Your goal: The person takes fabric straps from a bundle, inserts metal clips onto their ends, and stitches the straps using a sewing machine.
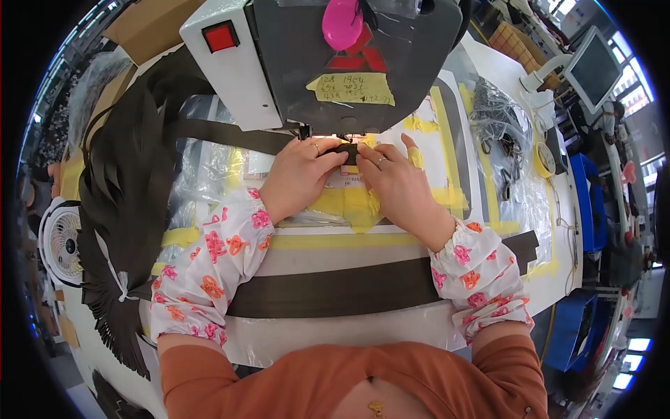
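My left hand presses a dark fabric strap under the head of a sewing machine, its fingers closed on it close to the needle. From the left, that strap runs out of a large bundle of dark straps tied with white string. My right hand pinches the short dark end of the strap between thumb and index finger, the other fingers bent or raised. Yellow tape wraps one of its fingers. The needle area is partly hidden by my fingers.
A wide dark strip lies across the table before me, under my right sleeve. Yellow tape lines the work surface. At right are a plastic bag, a tape roll and blue bins. A white fan stands left.
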Motion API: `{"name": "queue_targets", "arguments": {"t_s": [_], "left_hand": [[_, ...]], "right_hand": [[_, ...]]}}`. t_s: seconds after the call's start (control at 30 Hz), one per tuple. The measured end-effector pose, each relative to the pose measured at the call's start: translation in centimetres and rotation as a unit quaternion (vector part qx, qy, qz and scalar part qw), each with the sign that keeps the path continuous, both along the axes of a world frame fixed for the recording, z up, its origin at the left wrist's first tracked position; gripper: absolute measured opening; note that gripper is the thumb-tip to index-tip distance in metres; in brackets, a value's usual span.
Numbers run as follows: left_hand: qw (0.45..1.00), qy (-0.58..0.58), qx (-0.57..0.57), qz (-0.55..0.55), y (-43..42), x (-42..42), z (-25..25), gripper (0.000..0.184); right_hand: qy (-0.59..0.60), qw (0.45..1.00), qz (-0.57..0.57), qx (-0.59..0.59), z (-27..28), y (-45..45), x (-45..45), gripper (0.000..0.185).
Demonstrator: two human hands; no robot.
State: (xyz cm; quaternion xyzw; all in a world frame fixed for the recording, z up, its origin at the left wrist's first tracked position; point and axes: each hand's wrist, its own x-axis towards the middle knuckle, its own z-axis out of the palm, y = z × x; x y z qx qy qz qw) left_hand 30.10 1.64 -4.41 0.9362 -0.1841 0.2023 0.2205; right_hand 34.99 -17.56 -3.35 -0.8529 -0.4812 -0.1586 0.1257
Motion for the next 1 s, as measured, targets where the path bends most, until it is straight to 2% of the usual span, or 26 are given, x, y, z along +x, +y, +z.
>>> {"name": "queue_targets", "arguments": {"t_s": [0.1, 0.2, 0.3, 0.6, 0.7, 0.9, 1.0], "left_hand": [[1.000, -0.021, -0.008, -0.004, 0.6, 0.4, -0.3, 0.017], [1.000, -0.011, 0.002, -0.002, 0.9, 0.6, -0.3, 0.017], [0.999, -0.008, 0.032, -0.011, 1.2, 0.3, -0.4, 0.020], [0.999, 0.011, 0.037, -0.025, 1.9, 1.0, -0.6, 0.029], [0.998, -0.032, 0.040, -0.035, 2.2, 1.8, -0.7, 0.026], [0.998, 0.057, 0.018, 0.019, 2.2, 2.3, 0.3, 0.024], [0.999, -0.040, -0.016, -0.031, 2.5, 2.6, -0.5, 0.022]], "right_hand": [[0.000, 1.000, 0.013, -0.020, 0.5, 0.3, 0.5, 0.026], [-0.025, 0.999, 0.019, -0.006, 0.6, 0.8, 0.6, 0.013], [0.019, 0.996, 0.006, -0.084, 1.6, 0.7, 0.4, 0.023], [0.034, 0.998, 0.024, -0.039, 0.3, 0.6, 1.6, 0.031], [0.052, 0.997, 0.016, -0.057, 1.0, 0.6, 2.0, 0.035], [0.141, 0.986, -0.034, -0.087, 0.9, 1.7, 3.3, 0.041], [0.132, 0.980, -0.025, -0.150, 2.1, 1.4, 2.8, 0.045]]}}
